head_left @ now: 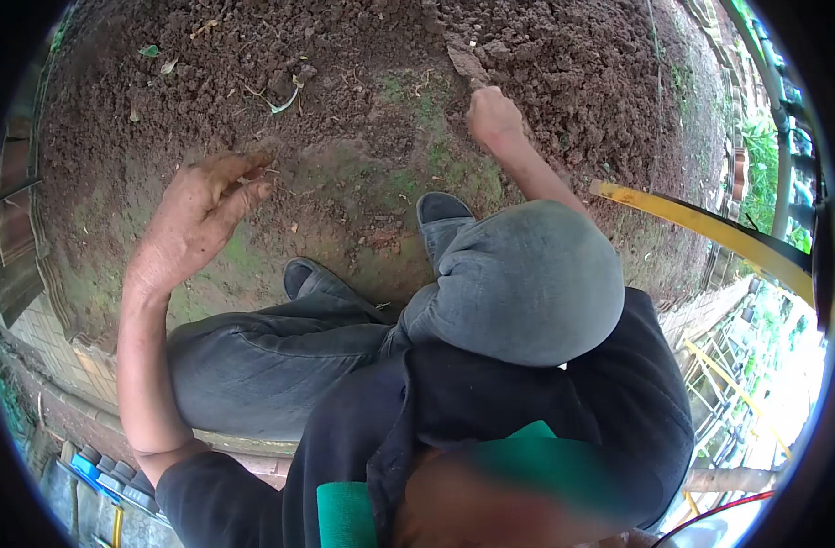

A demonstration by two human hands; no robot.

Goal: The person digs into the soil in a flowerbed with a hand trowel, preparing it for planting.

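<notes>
Green collar (346,513) nearest, muddy blade (467,64) projecting ahead from right hand (496,119)

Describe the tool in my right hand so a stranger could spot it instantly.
Find the raised grey-trousered knee; beyond it lies loose brown soil. There, the closed right hand grips the tool, flat-bladed and dirt-coloured, pointing away from the knee. Its smoother face sets it apart from the crumbly clods.
</notes>
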